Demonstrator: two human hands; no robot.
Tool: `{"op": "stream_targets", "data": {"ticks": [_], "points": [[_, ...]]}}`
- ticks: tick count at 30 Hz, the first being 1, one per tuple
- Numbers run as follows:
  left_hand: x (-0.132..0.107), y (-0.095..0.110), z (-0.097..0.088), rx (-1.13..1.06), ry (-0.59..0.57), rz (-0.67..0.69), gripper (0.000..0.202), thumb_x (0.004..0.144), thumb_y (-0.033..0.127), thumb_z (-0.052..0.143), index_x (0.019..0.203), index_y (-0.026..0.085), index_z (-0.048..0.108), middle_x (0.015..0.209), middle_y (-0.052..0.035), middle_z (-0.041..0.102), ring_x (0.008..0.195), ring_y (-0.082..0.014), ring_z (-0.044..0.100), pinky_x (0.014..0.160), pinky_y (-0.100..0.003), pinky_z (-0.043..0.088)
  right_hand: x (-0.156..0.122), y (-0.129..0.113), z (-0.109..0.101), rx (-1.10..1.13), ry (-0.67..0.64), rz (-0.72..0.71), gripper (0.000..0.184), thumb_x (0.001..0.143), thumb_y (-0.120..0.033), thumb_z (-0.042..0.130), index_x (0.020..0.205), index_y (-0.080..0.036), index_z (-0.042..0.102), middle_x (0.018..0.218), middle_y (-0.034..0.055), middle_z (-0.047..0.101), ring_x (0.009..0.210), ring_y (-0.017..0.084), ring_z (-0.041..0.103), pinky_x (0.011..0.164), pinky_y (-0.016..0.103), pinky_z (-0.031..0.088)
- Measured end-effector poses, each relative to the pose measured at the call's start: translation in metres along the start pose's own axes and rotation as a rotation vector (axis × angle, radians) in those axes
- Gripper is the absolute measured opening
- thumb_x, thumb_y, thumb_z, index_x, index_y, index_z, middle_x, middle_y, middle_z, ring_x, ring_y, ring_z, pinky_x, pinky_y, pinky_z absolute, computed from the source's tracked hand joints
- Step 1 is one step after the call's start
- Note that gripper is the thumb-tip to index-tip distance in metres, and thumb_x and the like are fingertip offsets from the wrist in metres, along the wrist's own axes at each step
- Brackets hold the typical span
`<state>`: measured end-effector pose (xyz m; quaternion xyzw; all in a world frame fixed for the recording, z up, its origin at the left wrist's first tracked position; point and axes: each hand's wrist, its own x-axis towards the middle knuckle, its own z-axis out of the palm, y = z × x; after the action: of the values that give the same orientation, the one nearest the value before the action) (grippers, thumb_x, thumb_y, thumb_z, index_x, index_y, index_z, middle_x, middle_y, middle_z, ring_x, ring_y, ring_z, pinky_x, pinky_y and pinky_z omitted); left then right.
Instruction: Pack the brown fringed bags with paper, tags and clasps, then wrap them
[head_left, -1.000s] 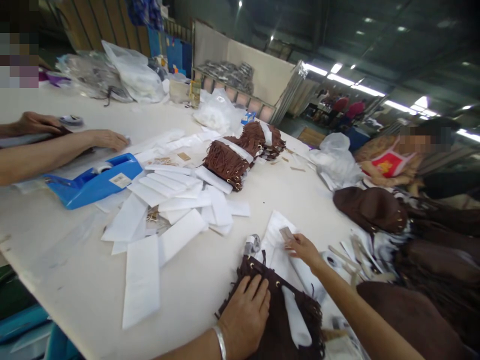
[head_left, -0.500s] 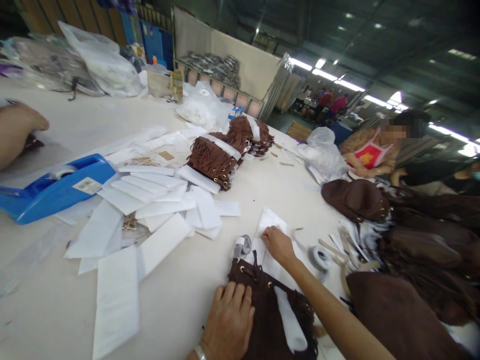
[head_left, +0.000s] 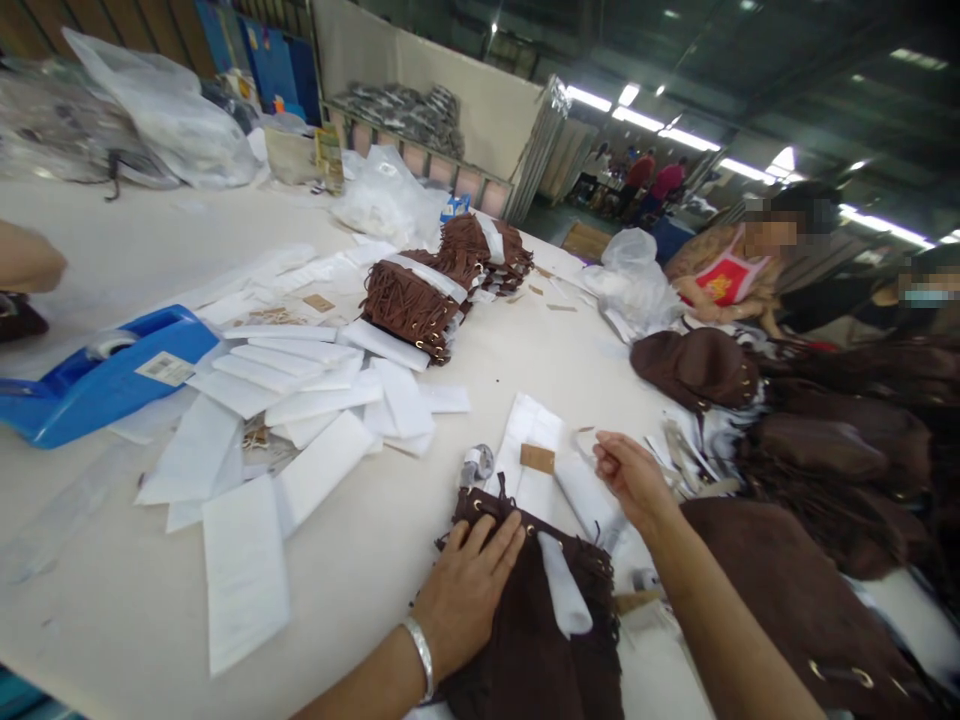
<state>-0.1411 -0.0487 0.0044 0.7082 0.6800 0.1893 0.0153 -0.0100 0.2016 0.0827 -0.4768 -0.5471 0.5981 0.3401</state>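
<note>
A dark brown fringed drawstring bag (head_left: 547, 630) with metal eyelets lies on the table in front of me. My left hand (head_left: 469, 590), with a silver bangle at its wrist, rests flat on the bag near its eyelet edge. A rolled white strip (head_left: 564, 585) lies across the bag. Beyond the eyelets, a small brown card tag (head_left: 538, 458) lies on folded white paper (head_left: 529, 420). To the right of the tag, my right hand (head_left: 630, 480) is raised with its fingertips pinched together. What they hold, if anything, is too small to make out.
White paper pieces (head_left: 247, 570) are heaped at left beside a blue tape dispenser (head_left: 112, 380). Bundled brown fringed bags (head_left: 409, 305) stand further back. More brown bags (head_left: 780, 590) are piled at right. A co-worker (head_left: 727, 270) sits across; another person's arm (head_left: 26, 260) shows at left.
My right hand has moved right, off the white paper, and the brown tag now shows there. My left hand has slid up the bag, its fingers straighter. The whole view has shifted slightly.
</note>
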Motion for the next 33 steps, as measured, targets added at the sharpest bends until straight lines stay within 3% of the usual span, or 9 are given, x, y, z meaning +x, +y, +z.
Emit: {"op": "stream_targets", "data": {"ticks": [4, 7, 10, 15, 20, 23, 26, 29, 33], "points": [[0.008, -0.005, -0.003, -0.039, -0.053, 0.022, 0.06, 0.088, 0.028, 0.046, 0.147, 0.019, 0.035, 0.153, -0.0059, 0.037, 0.129, -0.0308, 0.036, 0.105, -0.049, 0.028, -0.028, -0.012, -0.041, 0.018, 0.281, -0.137, 0.031, 0.061, -0.036, 0.08, 0.076, -0.018, 0.059, 0.056, -0.0069, 0.049, 0.043, 0.003, 0.034, 0.038, 0.015, 0.027], [0.007, -0.003, -0.003, -0.023, -0.044, 0.03, 0.058, 0.089, 0.027, 0.046, 0.145, 0.015, 0.038, 0.144, -0.0102, 0.047, 0.125, -0.0307, 0.038, 0.103, -0.049, 0.029, -0.053, -0.016, -0.049, -0.067, 0.352, -0.25, 0.029, 0.067, -0.038, 0.078, 0.083, -0.019, 0.063, 0.058, -0.0055, 0.052, 0.045, 0.004, 0.038, 0.038, 0.016, 0.027], [0.003, 0.002, -0.004, 0.015, -0.01, -0.031, 0.055, 0.089, 0.023, 0.046, 0.142, 0.012, 0.041, 0.133, -0.0134, 0.053, 0.12, -0.031, 0.042, 0.101, -0.049, 0.031, -0.063, -0.011, -0.036, -0.17, 0.256, -0.237, 0.031, 0.069, -0.042, 0.076, 0.084, -0.019, 0.063, 0.057, -0.0054, 0.051, 0.045, 0.006, 0.039, 0.039, 0.018, 0.027], [-0.008, 0.008, -0.001, 0.047, 0.047, -0.184, 0.033, 0.091, 0.023, 0.045, 0.119, 0.012, 0.06, 0.111, -0.0127, 0.059, 0.104, -0.0291, 0.051, 0.091, -0.049, 0.04, -0.043, 0.014, 0.013, -0.296, 0.018, -0.151, 0.03, 0.075, -0.046, 0.069, 0.079, -0.018, 0.06, 0.055, -0.0057, 0.047, 0.046, 0.008, 0.037, 0.042, 0.021, 0.027], [-0.016, 0.005, 0.011, -0.018, 0.21, -0.294, 0.024, 0.091, 0.025, 0.046, 0.107, 0.018, 0.063, 0.101, -0.0099, 0.06, 0.094, -0.0263, 0.055, 0.085, -0.046, 0.045, -0.032, 0.032, 0.076, -0.418, -0.422, -0.213, 0.023, 0.084, -0.043, 0.061, 0.088, -0.02, 0.062, 0.058, -0.0066, 0.045, 0.052, 0.009, 0.039, 0.049, 0.021, 0.029], [-0.019, -0.002, 0.012, -0.169, 0.269, -0.332, 0.021, 0.092, 0.023, 0.043, 0.091, 0.02, 0.063, 0.097, -0.0094, 0.061, 0.088, -0.0236, 0.057, 0.08, -0.041, 0.047, -0.034, 0.039, 0.099, -0.502, -0.631, -0.271, 0.018, 0.086, -0.038, 0.059, 0.088, -0.02, 0.063, 0.062, -0.0057, 0.051, 0.057, 0.01, 0.044, 0.055, 0.022, 0.033], [-0.015, -0.017, -0.001, -0.412, 0.27, -0.44, 0.027, 0.097, 0.024, 0.035, 0.092, 0.022, 0.062, 0.095, -0.0072, 0.062, 0.087, -0.0204, 0.059, 0.079, -0.034, 0.048, -0.035, 0.05, 0.106, -0.548, -0.713, -0.253, 0.016, 0.087, -0.036, 0.058, 0.086, -0.021, 0.064, 0.063, -0.0048, 0.056, 0.058, 0.011, 0.049, 0.057, 0.022, 0.035], [0.0, -0.041, -0.02, -0.615, 0.277, -0.665, 0.027, 0.099, 0.031, 0.034, 0.104, 0.023, 0.059, 0.099, -0.0046, 0.064, 0.09, -0.0178, 0.061, 0.079, -0.03, 0.048, -0.034, 0.061, 0.103, -0.555, -0.7, -0.242, 0.015, 0.087, -0.034, 0.058, 0.086, -0.022, 0.065, 0.065, -0.004, 0.059, 0.06, 0.012, 0.052, 0.059, 0.022, 0.036], [0.034, -0.067, -0.04, -0.614, 0.261, -0.773, 0.032, 0.1, 0.041, 0.033, 0.109, 0.023, 0.057, 0.097, -0.0034, 0.066, 0.086, -0.0178, 0.062, 0.077, -0.029, 0.046, -0.032, 0.065, 0.098, -0.518, -0.683, -0.257, 0.013, 0.088, -0.032, 0.058, 0.086, -0.022, 0.066, 0.067, -0.004, 0.061, 0.062, 0.013, 0.054, 0.06, 0.023, 0.038]]}}
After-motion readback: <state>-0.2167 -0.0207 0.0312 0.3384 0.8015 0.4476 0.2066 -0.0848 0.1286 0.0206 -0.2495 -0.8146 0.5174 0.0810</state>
